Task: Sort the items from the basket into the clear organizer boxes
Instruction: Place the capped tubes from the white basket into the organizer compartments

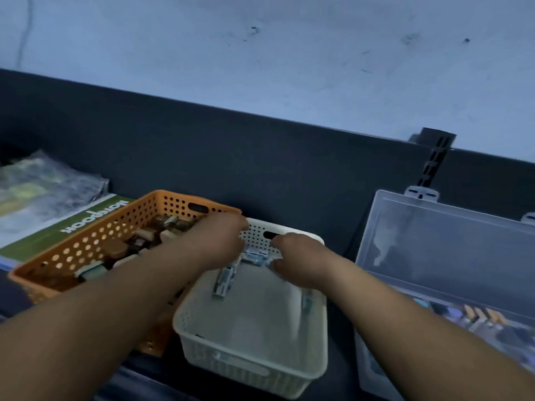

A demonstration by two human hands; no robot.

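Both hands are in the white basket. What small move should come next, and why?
Probably pinch the small pale item between the left hand and right hand and lift it; the clear organizer box at the right stands open, ready.

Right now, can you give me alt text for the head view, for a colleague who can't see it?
The left hand and right hand reach into the far end of a white basket, at small clear pieces; blur hides any grip. An orange basket of brownish items sits left of it, an open clear organizer box right.
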